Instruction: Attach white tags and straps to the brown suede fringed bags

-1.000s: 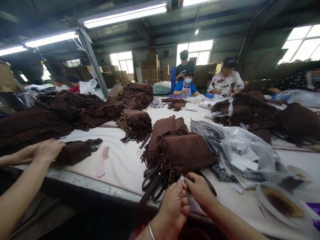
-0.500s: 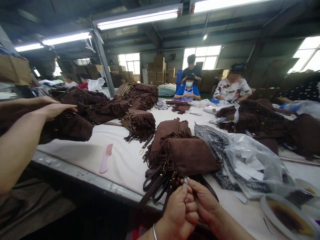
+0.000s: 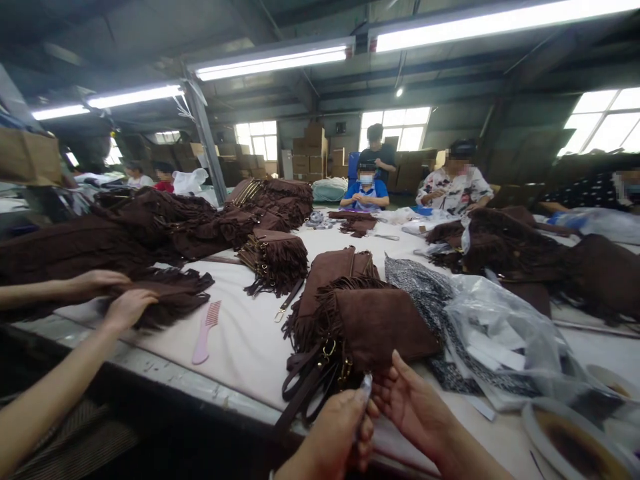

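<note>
My left hand (image 3: 336,427) is closed around a small silvery tool (image 3: 367,385), with its tip poking up past the thumb; most of it is hidden in the fist, so its exact kind is unclear. Beside it, my right hand (image 3: 413,408) has its fingers stretched out and the thumb raised apart, near the lower edge of a brown suede fringed bag (image 3: 385,327). I see nothing in that hand. The bag lies flat on top of other fringed bags (image 3: 333,273). Dark straps (image 3: 300,380) with a gold ring (image 3: 329,347) hang from the pile at the table edge.
A co-worker's hands (image 3: 125,303) handle a brown fringed piece (image 3: 175,297) at left, near a pink comb (image 3: 206,333). More fringed bags (image 3: 280,260) stand behind. At right are a clear plastic bag (image 3: 493,333) and a bowl of brown stuff (image 3: 575,433). People sit across the table.
My hands, together at the bag's lower edge before, have come apart; the right hand's fingers have opened. At left, the co-worker's hands have lowered a brown piece onto the table.
</note>
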Tool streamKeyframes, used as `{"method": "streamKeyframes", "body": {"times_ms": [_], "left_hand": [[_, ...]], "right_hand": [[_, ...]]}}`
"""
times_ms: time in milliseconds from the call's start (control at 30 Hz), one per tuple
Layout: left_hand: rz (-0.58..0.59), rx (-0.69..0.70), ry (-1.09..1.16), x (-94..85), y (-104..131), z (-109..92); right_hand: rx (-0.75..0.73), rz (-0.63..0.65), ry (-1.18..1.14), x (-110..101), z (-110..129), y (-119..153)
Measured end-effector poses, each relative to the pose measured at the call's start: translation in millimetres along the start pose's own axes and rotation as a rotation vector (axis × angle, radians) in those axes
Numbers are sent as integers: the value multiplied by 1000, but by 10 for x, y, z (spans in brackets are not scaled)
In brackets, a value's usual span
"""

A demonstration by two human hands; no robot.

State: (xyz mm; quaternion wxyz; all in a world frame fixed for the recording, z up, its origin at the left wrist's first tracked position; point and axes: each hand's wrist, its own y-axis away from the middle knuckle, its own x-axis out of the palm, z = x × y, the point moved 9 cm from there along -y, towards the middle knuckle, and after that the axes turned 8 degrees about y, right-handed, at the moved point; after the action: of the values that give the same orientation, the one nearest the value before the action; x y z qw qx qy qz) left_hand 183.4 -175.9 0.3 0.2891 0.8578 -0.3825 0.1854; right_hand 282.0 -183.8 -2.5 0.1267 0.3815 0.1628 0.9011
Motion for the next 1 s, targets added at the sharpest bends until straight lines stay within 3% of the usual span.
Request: {"method": "streamKeyframes", "body": {"times_ms": [100, 167, 200, 300, 400, 467, 533, 633, 700, 867, 1000], "left_hand": [[-148, 386, -576, -115, 170, -479], [-341, 634, -822, -157, 333, -761], [-406, 687, -883, -170, 377, -821], [-434, 624, -898, -197, 329, -774], [-410, 517, -785, -202, 253, -687], [-334, 431, -614, -157, 181, -631], [-254, 309, -362, -97, 84, -555], [-223, 170, -28, -21, -65, -463], [-227, 135, 66, 0, -159, -419], [-246, 66, 42, -64, -321, -182], [-223, -17, -51, -93, -380, 37]], "right_hand": [[-100, -245, -91, -243, 146, -35], [-212, -287, -29, -191, 311, -24], [-283, -268, 16, -99, 422, -1], [-458, -137, 141, 299, 784, 112], [-523, 19, 284, 689, 1137, 122], [-557, 111, 410, 885, 1387, 14], [-588, 115, 560, 953, 1635, -176], [-628, -65, 710, 763, 1922, -455], [-649, -189, 717, 524, 1952, -530], [-555, -327, 634, -77, 1493, -515], [-503, -329, 479, -216, 1386, -582]]}}
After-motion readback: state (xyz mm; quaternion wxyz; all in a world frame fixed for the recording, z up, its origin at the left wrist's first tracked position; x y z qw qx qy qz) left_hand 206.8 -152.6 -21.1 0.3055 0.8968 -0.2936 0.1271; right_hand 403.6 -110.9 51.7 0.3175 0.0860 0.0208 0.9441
